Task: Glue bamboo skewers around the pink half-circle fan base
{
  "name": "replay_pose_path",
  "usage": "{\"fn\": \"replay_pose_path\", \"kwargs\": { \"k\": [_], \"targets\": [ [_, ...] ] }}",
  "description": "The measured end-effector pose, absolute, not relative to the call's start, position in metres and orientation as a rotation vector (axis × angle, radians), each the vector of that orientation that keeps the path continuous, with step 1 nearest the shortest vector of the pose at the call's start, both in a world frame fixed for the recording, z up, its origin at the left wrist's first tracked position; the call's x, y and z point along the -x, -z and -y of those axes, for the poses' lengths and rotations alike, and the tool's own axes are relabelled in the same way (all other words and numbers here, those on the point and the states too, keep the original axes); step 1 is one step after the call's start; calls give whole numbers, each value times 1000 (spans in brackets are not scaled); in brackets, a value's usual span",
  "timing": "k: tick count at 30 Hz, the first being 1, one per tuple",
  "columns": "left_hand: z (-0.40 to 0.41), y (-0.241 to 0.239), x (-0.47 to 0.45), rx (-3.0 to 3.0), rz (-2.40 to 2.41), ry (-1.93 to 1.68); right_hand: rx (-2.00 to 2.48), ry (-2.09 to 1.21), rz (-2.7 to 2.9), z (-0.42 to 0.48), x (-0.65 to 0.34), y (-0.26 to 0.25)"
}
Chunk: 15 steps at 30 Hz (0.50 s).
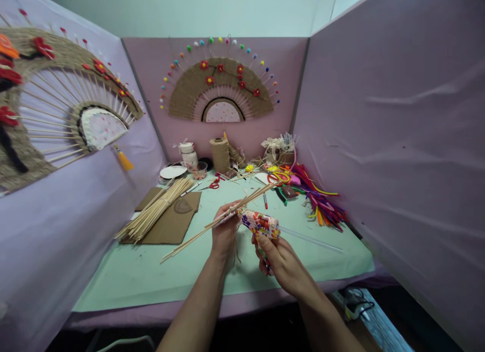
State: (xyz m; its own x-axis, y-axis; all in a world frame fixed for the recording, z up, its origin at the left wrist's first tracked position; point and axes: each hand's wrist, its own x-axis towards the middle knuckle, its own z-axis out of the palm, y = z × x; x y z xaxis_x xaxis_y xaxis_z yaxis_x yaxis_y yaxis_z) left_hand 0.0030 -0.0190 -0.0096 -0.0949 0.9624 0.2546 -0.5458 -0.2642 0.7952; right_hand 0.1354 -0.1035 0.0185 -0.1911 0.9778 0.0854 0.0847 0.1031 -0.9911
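Holding thin sticks (254, 195) above the worktop (151, 271), the left hand (223, 235) closes around their middle. Right hand (279, 255) grips a flower-patterned glue gun (262, 223), nozzle beside the sticks, contact unclear. Clear rod (310, 239) extends from its rear.

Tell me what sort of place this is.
Probably a handicraft booth or small craft workspace: a decorative fan hangs on the back partition, a bundle of thin sticks lies on cardboard, and the right hand grips a floral-patterned glue gun.
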Motion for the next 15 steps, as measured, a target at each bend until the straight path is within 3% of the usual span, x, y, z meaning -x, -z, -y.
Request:
{"fn": "replay_pose_path", "kwargs": {
  "k": [15],
  "targets": [
    [17,8,-3,-924,-639,-1663,1110,-1191,1527,107,-131,-19]
  ]
}}
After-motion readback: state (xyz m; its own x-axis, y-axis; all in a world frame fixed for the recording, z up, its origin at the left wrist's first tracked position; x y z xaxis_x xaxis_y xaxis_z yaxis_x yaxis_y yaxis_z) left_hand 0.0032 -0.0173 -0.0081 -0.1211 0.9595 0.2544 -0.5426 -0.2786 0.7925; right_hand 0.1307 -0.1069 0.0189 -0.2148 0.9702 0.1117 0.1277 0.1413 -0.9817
